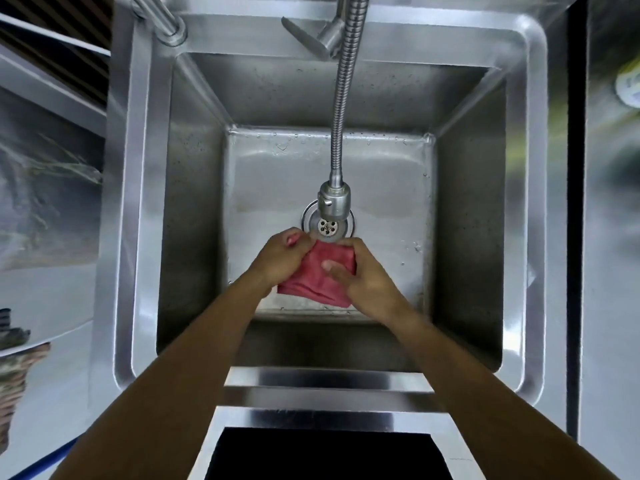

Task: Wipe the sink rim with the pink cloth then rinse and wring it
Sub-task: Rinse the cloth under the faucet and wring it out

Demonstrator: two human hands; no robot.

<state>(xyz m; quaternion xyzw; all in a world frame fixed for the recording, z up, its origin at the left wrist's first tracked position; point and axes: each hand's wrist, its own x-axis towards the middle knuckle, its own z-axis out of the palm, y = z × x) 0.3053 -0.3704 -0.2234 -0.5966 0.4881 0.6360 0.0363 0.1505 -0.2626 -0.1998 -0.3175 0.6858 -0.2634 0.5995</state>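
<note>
The pink cloth (313,275) hangs bunched over the steel sink basin, just in front of the drain (328,226). My left hand (282,256) grips its upper left edge with curled fingers. My right hand (363,275) grips its right side, thumb pressed across the front of the fabric. Both hands sit directly below the flexible faucet's spray head (334,202). No water stream is visible. The sink rim (535,202) frames the basin on all sides.
A faucet lever (306,36) sits at the back rim, with a second metal pipe (162,22) at the back left. A steel bar (329,379) crosses the front edge. A white-and-yellow object (628,86) lies blurred on the right counter.
</note>
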